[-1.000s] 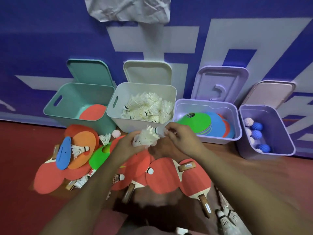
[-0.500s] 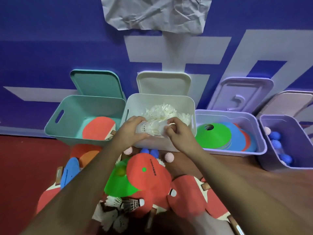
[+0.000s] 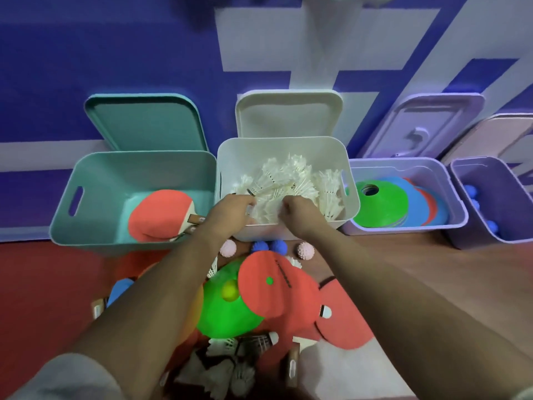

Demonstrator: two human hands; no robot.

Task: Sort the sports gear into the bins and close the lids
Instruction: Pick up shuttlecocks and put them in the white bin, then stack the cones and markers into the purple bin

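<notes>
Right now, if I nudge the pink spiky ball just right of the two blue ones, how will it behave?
It would probably roll: the pink spiky ball is round and lies loose on the bare floor, though its nubs may slow it. It looks small, so likely light. Pushed left, the nearer blue ball would likely block it.
</notes>
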